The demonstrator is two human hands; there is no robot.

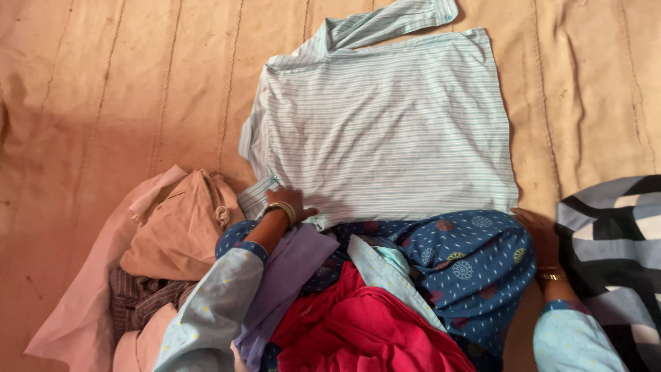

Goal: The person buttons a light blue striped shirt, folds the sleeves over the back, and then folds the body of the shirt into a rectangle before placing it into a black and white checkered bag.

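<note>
With the left hand [290, 203] pressing flat and open on the striped shirt [385, 131]'s near corner, the right hand [540, 234], grip hidden, should probably pull its edge taut.

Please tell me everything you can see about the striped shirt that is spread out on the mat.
The striped shirt is pale green-blue with thin white stripes and looks like light woven cotton. It lies flat and partly folded on the tan quilted mat, one sleeve laid across the top edge. Its surface is a little wrinkled. The left hand presses its lower left corner, the right hand rests at its lower right corner, and a blue patterned cloth covers its bottom edge.
</note>
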